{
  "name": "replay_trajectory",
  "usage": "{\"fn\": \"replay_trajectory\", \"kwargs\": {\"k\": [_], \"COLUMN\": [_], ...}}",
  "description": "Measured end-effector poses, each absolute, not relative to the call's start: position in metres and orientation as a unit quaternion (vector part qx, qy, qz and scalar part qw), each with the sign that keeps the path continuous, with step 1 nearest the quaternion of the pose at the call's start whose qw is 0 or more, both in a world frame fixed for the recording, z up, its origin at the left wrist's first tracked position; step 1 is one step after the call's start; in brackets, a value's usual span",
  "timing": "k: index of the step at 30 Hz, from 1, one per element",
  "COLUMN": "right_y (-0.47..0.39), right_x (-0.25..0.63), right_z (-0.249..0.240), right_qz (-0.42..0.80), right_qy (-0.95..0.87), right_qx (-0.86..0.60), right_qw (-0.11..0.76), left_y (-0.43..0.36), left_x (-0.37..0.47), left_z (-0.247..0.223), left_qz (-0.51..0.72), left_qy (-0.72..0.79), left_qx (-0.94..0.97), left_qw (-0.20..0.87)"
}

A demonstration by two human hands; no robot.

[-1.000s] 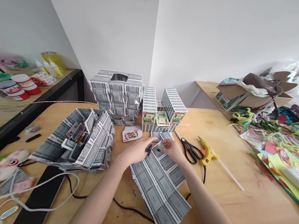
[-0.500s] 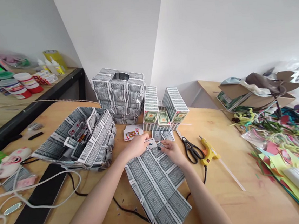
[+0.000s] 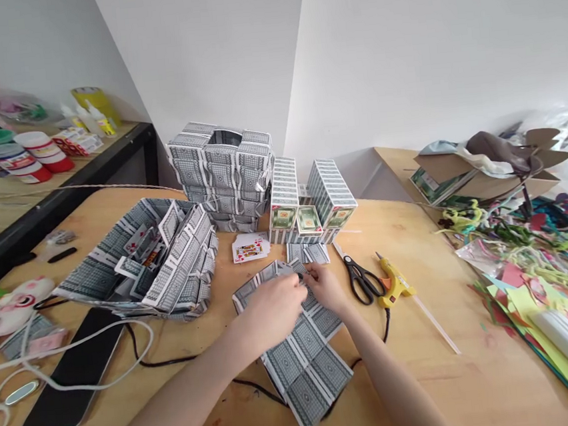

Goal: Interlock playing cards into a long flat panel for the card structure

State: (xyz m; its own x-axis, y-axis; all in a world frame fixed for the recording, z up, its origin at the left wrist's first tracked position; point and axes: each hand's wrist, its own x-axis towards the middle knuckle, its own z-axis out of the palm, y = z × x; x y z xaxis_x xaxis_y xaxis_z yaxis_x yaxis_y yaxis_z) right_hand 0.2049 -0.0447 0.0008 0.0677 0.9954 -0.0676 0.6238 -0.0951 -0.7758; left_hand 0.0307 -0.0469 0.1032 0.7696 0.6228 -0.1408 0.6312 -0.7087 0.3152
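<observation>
My left hand [image 3: 276, 309] is closed, its fingers bent in at the upper part of a panel [image 3: 297, 352] of overlapping playing cards, grey patterned backs up. Close beside it, my right hand [image 3: 325, 289] pinches with thumb and fingers. Between the two fingertips, a single playing card [image 3: 296, 265] shows its grey back; its lower part is hidden by the hands. Just beyond lie a few loose cards [image 3: 308, 253], face down. To their left rests a stack of face-up cards [image 3: 250, 248] with a king on top.
A basket made of cards [image 3: 179, 276] holds loose cards on the left. Behind stand a tall card-built piece [image 3: 229, 168] and stacked card boxes [image 3: 332, 195]. Scissors [image 3: 364, 282] and a yellow glue gun [image 3: 395, 282] lie right. A black phone [image 3: 73, 374] and white cable lie left.
My left hand has rolled over and come lower and nearer my right. The card, face up before, now shows its back. The view has shifted slightly.
</observation>
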Motion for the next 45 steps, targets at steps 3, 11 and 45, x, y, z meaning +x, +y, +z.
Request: {"fn": "replay_trajectory", "kwargs": {"k": [3,11,45], "right_y": [-0.044,-0.040,-0.026], "right_x": [0.199,0.189,0.197], "right_z": [0.005,0.016,0.017], "right_qz": [0.214,0.119,0.104], "right_qy": [-0.638,-0.653,-0.662], "right_qx": [-0.712,-0.748,-0.740], "right_qw": [0.199,-0.012,-0.056], "left_y": [-0.065,-0.073,-0.066], "left_x": [0.038,0.050,0.052], "left_z": [0.093,0.070,0.058], "left_qz": [-0.116,-0.237,-0.098], "left_qy": [0.335,0.403,0.299], "left_qx": [0.913,0.854,0.933], "left_qw": [0.204,0.228,0.175]}}
